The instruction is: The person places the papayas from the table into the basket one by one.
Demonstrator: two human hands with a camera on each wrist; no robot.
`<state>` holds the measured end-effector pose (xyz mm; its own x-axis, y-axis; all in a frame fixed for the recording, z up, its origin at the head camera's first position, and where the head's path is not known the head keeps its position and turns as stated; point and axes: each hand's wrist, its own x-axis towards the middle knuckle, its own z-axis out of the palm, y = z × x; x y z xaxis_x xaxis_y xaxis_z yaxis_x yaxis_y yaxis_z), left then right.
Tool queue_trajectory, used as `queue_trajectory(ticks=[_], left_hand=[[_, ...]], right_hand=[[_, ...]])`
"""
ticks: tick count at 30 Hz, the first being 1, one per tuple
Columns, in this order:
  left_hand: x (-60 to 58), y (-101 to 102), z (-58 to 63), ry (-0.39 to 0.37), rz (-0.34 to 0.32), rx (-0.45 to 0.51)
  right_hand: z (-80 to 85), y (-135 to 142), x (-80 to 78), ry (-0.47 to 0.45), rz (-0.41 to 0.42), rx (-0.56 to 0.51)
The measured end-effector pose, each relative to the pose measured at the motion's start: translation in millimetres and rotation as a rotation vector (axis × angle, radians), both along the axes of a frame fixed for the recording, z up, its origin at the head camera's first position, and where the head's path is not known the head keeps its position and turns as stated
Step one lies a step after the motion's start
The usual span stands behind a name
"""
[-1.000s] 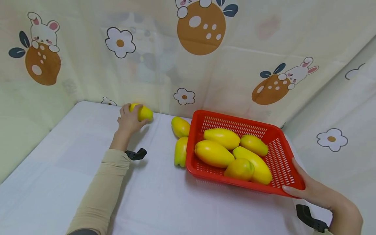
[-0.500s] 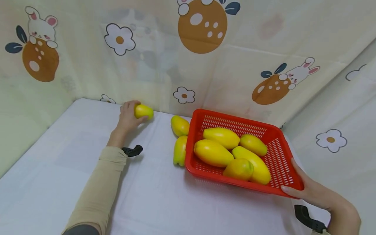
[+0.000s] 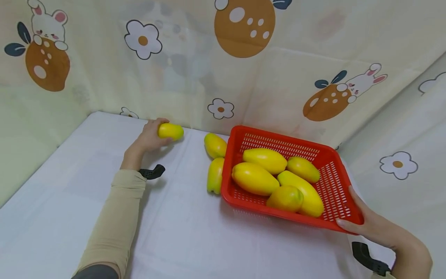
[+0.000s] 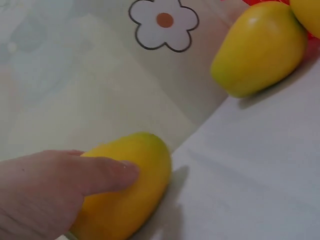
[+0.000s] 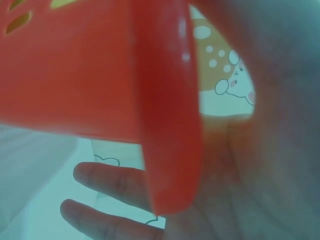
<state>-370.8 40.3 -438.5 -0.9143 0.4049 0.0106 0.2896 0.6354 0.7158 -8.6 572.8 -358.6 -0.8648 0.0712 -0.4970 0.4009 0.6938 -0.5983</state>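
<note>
At the back edge of the table my left hand (image 3: 150, 135) grips a yellow mango (image 3: 171, 131). In the left wrist view the thumb (image 4: 112, 172) lies along the side of that mango (image 4: 145, 195); the other fingers are mostly hidden behind it. A red plastic basket (image 3: 226, 182) with several yellow mangoes (image 3: 256, 179) in it sits to the right. My right hand (image 3: 378, 228) holds the basket by its front right corner, thumb over the rim. In the right wrist view two fingers (image 5: 112, 182) reach beneath the basket wall (image 5: 167, 125).
Two more mangoes lie on the white table (image 3: 188, 232) against the basket's left side, a yellow one (image 3: 215, 145) behind a greener one (image 3: 215, 175). A patterned curtain (image 3: 181, 69) rises right behind the table's back edge.
My left wrist has swung slightly left and lower around the mango, which has turned a little in the grasp and stays near the same spot. The right hand and basket hold their place.
</note>
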Motion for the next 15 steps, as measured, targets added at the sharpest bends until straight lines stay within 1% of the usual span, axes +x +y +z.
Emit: queue_trajectory(ticks=[3,8,10,15], left_hand=[[1.2,-4.9,5.4,-0.018,-0.041,-0.025],[5.0,-7.4,14.2,-0.008,-0.118,-0.068],[6.9,-7.9,17.1,-0.015,-0.129,-0.092],[13.5,-8.1,26.5,-0.054,-0.13,-0.148]], right_hand=[[-1.0,-1.0,-0.8,0.004,-0.001,0.004],[-1.2,-0.8,-0.2,0.0,-0.002,0.006],[-1.4,-0.2,-0.2,-0.001,0.001,0.003],[-1.5,0.1,-1.5,0.005,0.006,0.005]])
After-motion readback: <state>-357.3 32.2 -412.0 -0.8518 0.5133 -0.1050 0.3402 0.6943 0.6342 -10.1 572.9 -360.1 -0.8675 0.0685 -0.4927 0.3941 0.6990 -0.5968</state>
